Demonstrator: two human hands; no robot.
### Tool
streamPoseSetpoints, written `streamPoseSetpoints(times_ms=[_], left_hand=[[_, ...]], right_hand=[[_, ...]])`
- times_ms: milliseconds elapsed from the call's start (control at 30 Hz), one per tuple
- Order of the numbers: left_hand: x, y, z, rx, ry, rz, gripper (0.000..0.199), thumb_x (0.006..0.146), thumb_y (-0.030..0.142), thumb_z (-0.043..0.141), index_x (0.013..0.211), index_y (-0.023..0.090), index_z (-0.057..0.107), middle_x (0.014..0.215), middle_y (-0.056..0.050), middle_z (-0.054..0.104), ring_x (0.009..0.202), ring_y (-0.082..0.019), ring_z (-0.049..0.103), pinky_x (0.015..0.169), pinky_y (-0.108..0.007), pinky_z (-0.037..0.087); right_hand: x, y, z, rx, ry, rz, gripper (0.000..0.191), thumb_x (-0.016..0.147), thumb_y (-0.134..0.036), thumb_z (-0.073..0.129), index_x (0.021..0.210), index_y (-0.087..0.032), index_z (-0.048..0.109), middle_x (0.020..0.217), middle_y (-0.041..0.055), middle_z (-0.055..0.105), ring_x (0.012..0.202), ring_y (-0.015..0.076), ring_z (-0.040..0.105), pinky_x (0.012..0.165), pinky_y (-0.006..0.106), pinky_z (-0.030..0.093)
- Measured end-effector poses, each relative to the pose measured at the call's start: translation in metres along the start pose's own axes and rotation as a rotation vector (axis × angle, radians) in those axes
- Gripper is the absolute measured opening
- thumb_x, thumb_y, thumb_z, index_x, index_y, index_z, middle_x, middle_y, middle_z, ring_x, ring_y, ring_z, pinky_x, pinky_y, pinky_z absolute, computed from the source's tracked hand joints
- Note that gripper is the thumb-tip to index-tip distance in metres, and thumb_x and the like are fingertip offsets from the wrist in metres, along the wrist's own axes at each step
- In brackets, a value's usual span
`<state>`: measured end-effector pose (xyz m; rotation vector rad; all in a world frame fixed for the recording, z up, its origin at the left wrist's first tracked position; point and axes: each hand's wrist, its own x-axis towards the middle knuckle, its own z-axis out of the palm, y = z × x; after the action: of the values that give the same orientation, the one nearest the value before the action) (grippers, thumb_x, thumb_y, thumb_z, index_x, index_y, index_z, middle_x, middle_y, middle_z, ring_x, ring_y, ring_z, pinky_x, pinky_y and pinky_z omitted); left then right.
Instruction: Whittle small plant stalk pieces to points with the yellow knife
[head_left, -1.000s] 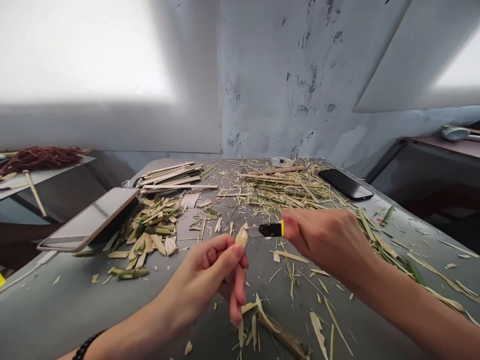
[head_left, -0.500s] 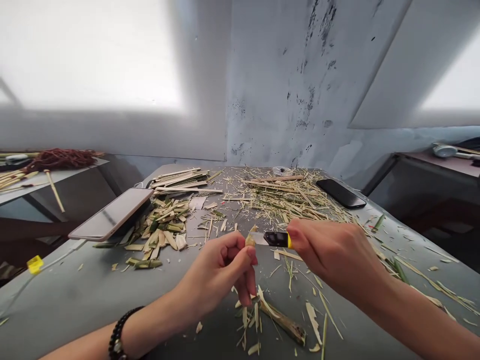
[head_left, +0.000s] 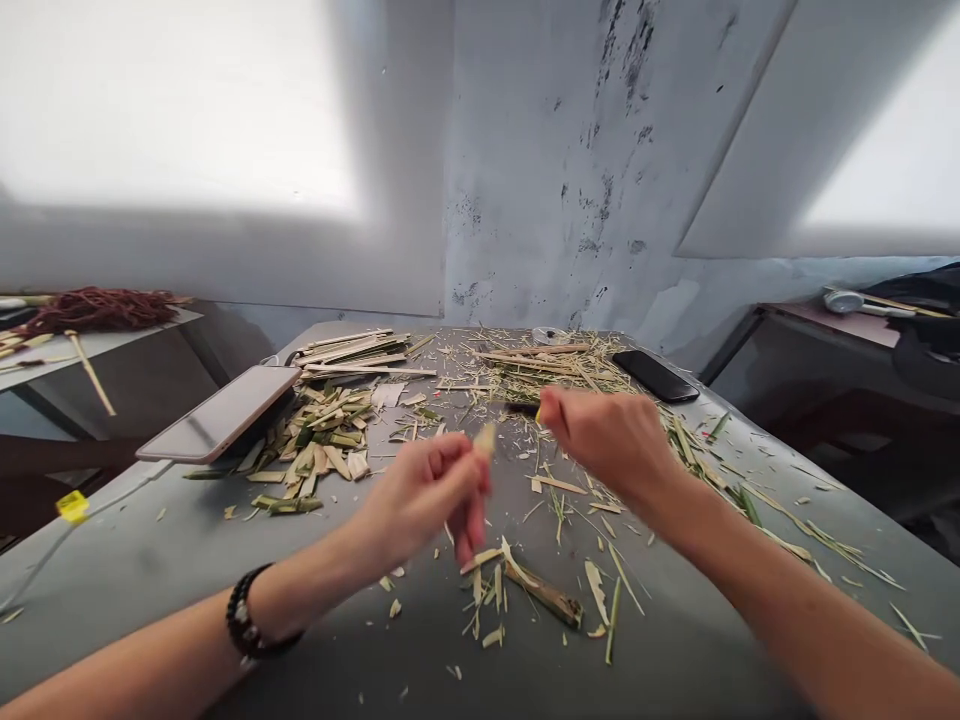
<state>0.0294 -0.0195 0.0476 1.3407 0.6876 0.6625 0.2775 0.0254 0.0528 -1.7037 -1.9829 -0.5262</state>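
My left hand (head_left: 431, 495) pinches a small pale bamboo sliver (head_left: 484, 440) between thumb and forefinger, over the middle of the grey table (head_left: 150, 590). A little to the right and slightly higher, my right hand (head_left: 604, 440) grips a black-and-yellow utility knife (head_left: 534, 410); its blade end points left and is blurred. The knife tip and the sliver are apart. Both hands are motion-blurred. A dark bead bracelet (head_left: 244, 625) sits on my left wrist.
Below the hands lie bamboo chips and a split stalk piece (head_left: 544, 595). A phone (head_left: 221, 415) leans at the left beside cut green-and-tan pieces (head_left: 319, 450). Behind are flat bamboo strips (head_left: 352, 352), a heap of shavings (head_left: 555, 375) and a black phone (head_left: 654, 376). Side tables stand left and right.
My right hand has swept the knife up and away from the sliver, and the hands have drifted further from me. The camera has tilted slightly.
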Motion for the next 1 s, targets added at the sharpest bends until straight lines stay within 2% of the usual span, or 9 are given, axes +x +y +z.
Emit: streamPoseSetpoints(times_ms=[100,267,367,467,567,667,833,933,1000], left_hand=[[-0.005,-0.005,0.007,-0.081,-0.219,-0.077,0.038,0.099,0.053,0.057,0.083,0.019,0.051,0.058,-0.002,0.07,0.042,-0.01,0.063,0.044,-0.018,0.051],[0.003,-0.008,-0.002,-0.021,-0.081,0.042,0.037,0.098,0.052,0.061,0.086,0.018,0.053,0.061,-0.002,0.07,0.045,-0.011,0.066,0.046,-0.017,0.051],[0.007,-0.008,-0.006,0.002,-0.033,0.062,0.038,0.098,0.054,0.059,0.086,0.019,0.053,0.061,-0.001,0.07,0.044,-0.011,0.065,0.045,-0.017,0.05],[0.006,-0.01,-0.005,0.039,0.0,0.069,0.04,0.098,0.056,0.059,0.084,0.019,0.052,0.062,-0.001,0.07,0.044,-0.01,0.064,0.046,-0.017,0.049],[0.004,-0.013,-0.002,0.084,0.015,0.056,0.04,0.097,0.056,0.059,0.083,0.02,0.052,0.063,0.0,0.07,0.046,-0.01,0.065,0.046,-0.016,0.047],[0.004,-0.015,-0.002,0.114,0.016,0.034,0.041,0.097,0.058,0.058,0.083,0.02,0.051,0.064,0.0,0.07,0.047,-0.011,0.065,0.046,-0.017,0.047],[0.005,-0.016,-0.006,0.144,0.014,-0.01,0.042,0.098,0.058,0.057,0.082,0.02,0.051,0.062,0.0,0.07,0.047,-0.01,0.064,0.047,-0.016,0.047],[0.008,-0.016,-0.008,0.128,0.023,-0.064,0.044,0.097,0.06,0.058,0.083,0.019,0.053,0.066,-0.001,0.071,0.047,-0.009,0.065,0.046,-0.015,0.046],[0.01,-0.015,-0.01,0.083,0.041,-0.094,0.046,0.094,0.063,0.06,0.085,0.018,0.055,0.072,-0.003,0.073,0.048,-0.009,0.065,0.045,-0.015,0.048]], right_hand=[[0.02,0.034,-0.019,-0.048,0.0,0.277,0.072,0.107,-0.052,0.018,0.068,-0.015,0.065,0.051,0.009,0.048,0.049,0.0177,0.044,0.059,0.033,0.02],[0.015,0.062,-0.045,0.115,-0.05,0.394,0.074,0.105,-0.067,0.016,0.076,-0.02,0.065,0.061,0.0092,0.054,0.06,0.022,0.052,0.061,0.036,0.031],[0.003,0.051,-0.043,0.441,-0.203,0.307,0.074,0.102,-0.076,0.019,0.089,-0.022,0.068,0.061,0.0019,0.052,0.054,0.0157,0.048,0.056,0.03,0.036],[-0.006,0.024,-0.041,0.817,-0.36,0.231,0.06,0.093,-0.077,0.05,0.105,-0.022,0.067,0.064,-0.0029,0.047,0.053,0.0124,0.041,0.048,0.026,0.03],[-0.013,-0.008,-0.043,0.986,-0.53,0.146,0.05,0.089,-0.066,0.068,0.113,-0.023,0.067,0.066,-0.0055,0.044,0.055,0.0112,0.038,0.048,0.025,0.028],[-0.016,-0.032,-0.041,1.076,-0.656,0.048,0.033,0.091,-0.053,0.071,0.103,-0.023,0.07,0.066,-0.0058,0.045,0.06,0.0105,0.039,0.052,0.024,0.029],[-0.008,-0.035,-0.025,1.265,-0.595,0.174,0.03,0.092,-0.048,0.069,0.086,-0.02,0.064,0.062,-0.0066,0.042,0.054,0.0089,0.035,0.049,0.024,0.029],[0.0,-0.018,-0.019,1.316,-0.518,0.315,0.041,0.092,-0.06,0.064,0.089,-0.02,0.061,0.058,-0.0081,0.035,0.048,0.0086,0.027,0.044,0.024,0.024],[0.002,0.0,-0.016,1.184,-0.487,0.297,0.048,0.094,-0.067,0.058,0.089,-0.02,0.063,0.058,-0.0064,0.037,0.048,0.0096,0.029,0.045,0.025,0.025]])
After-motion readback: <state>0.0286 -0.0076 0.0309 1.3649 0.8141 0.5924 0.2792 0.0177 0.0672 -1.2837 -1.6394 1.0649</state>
